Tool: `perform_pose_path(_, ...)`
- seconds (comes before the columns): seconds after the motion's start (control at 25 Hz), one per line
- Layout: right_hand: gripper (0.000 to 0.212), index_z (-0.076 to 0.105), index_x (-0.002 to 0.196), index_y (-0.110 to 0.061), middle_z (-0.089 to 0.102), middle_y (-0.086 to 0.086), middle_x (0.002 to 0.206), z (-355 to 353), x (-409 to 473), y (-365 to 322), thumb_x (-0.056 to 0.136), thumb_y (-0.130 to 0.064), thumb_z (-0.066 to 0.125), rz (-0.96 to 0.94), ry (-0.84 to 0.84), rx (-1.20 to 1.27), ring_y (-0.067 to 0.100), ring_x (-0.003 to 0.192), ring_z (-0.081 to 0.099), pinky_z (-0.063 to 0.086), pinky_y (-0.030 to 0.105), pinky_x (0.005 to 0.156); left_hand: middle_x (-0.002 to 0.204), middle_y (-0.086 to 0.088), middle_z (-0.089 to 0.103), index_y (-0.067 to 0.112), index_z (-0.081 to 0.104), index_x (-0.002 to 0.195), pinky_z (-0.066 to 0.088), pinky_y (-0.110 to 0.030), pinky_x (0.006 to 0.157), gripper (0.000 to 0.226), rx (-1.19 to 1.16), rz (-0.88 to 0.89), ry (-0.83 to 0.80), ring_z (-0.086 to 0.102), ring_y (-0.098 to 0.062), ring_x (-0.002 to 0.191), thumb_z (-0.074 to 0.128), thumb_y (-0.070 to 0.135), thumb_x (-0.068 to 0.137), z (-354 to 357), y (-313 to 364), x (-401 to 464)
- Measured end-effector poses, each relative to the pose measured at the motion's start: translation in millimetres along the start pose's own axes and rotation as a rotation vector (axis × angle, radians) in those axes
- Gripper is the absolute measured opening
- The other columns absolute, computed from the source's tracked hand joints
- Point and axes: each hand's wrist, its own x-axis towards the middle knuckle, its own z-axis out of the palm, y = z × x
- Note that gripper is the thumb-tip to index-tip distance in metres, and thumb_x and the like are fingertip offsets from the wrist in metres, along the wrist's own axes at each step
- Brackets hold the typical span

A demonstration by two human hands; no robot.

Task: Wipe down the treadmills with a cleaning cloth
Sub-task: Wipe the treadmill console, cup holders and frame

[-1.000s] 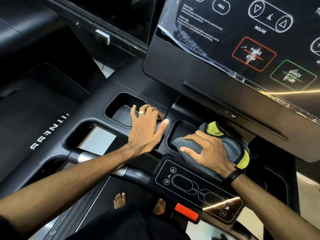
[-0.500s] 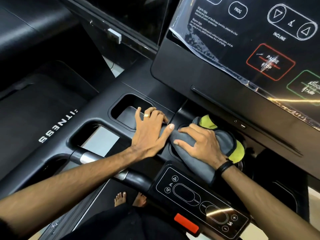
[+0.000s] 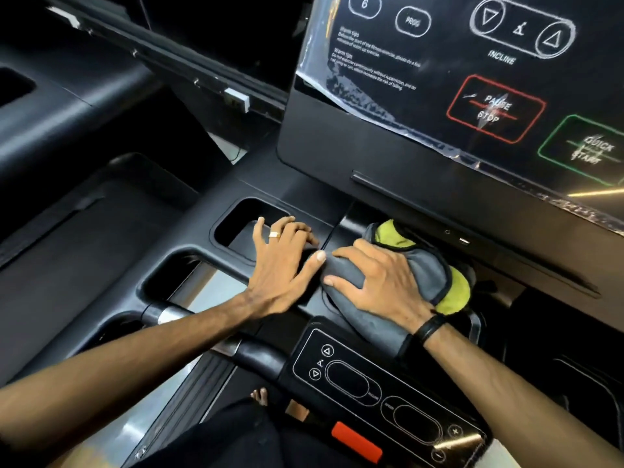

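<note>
The right hand (image 3: 381,285) lies spread, fingers nearly straight, pressing a grey and yellow-green cleaning cloth (image 3: 435,275) into a recess of the treadmill's black console tray (image 3: 189,255), just under the display panel (image 3: 472,96). The left hand (image 3: 283,261) rests flat and empty beside it, fingers over the edge of a neighbouring pocket, thumb touching the cloth. Near the tray's front edge, the cloth overlaps a small control pad (image 3: 371,383); a hard swipe there could likely press buttons, or snag the display's loose protective film (image 3: 371,106).
</note>
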Motion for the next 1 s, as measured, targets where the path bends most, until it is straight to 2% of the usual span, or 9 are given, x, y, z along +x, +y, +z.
perform_pose_path(0.16,0.031,0.066,0.105,-0.027,0.058,-0.008,0.088,1.6,-6.5,-5.9,0.090,-0.055,0.064,-0.089,-0.018,0.038,0.015,0.075,0.059,0.049,0.032,0.065,0.122,0.003,0.058,0.018,0.064,0.104,0.006,-0.055,0.117,0.047,-0.026,-0.061,0.066,0.041,-0.017,0.130,0.031,0.051,0.096,-16.8,-19.7,-4.6)
perform_pose_path(0.48,0.037,0.072,0.097,-0.019,0.060,-0.005,0.081,11.6,15.8,-28.3,0.088,-0.055,0.070,-0.274,-0.047,0.072,0.017,0.071,0.060,0.050,0.032,0.063,0.117,-0.001,0.061,0.018,0.066,0.091,0.015,-0.057,0.114,0.019,0.026,-0.404,0.341,0.048,-0.021,0.123,0.053,0.032,0.088,-82.1,-103.5,-18.6)
perform_pose_path(0.68,0.038,0.071,0.099,-0.020,0.060,-0.005,0.083,33.2,47.8,-67.8,0.089,-0.056,0.068,-0.331,-0.134,0.062,0.016,0.071,0.060,0.050,0.032,0.062,0.119,0.000,0.059,0.022,0.067,0.092,0.016,-0.058,0.114,0.019,0.054,-0.509,0.347,0.046,-0.020,0.123,0.052,0.033,0.085,-104.9,-141.2,-17.1)
perform_pose_path(1.0,0.035,0.066,0.100,-0.020,0.059,-0.005,0.088,86.8,114.0,-122.6,0.088,-0.053,0.067,-0.291,-0.162,-0.007,0.017,0.073,0.060,0.050,0.033,0.064,0.116,0.000,0.061,0.018,0.065,0.089,0.014,-0.052,0.115,0.019,-0.083,-0.520,0.327,0.053,-0.021,0.115,0.051,0.030,0.085,-115.7,-187.8,-14.5)
